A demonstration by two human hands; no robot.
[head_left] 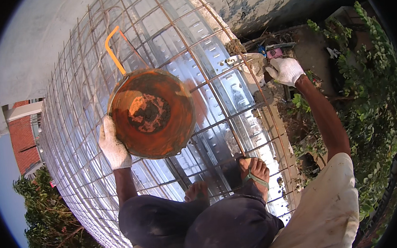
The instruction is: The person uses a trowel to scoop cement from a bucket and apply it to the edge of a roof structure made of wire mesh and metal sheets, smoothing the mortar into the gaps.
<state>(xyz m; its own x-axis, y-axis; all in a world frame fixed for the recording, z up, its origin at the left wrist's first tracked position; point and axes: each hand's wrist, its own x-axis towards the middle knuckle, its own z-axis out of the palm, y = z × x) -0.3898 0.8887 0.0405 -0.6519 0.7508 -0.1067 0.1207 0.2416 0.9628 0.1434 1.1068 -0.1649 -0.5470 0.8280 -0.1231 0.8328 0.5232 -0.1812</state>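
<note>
Left hand: the gloved left hand [114,147] gripped the near-left rim of the orange bucket [152,113], fingers curled and clamped over its edge.
Right hand: the gloved right hand [285,70] reached to the far right, at the edge of the deck by a lump of concrete [254,63]; its fingers looked closed together, though the view there was too small to tell whether they held anything.
Bucket place: it stood upright on the rebar mesh [216,118], left of centre, just beyond the person's knees, with its wire handle [113,49] lying back on the far side.
Bucket contents: only a dried grey crust showed on the bottom; otherwise it was empty.
Handling: probably light while empty, with stiff walls, a rough, dusty surface that a glove would not slip on, and nothing fragile about it.
Where to hold: the rim served for tilting or sliding; the wire handle would suit lifting better.
Footing: a sandalled foot [254,170] and a bare foot [196,191] rested on the bars over the ribbed steel decking [175,39].
Surroundings: green shrubs [374,95] lay far below on the right.
</note>
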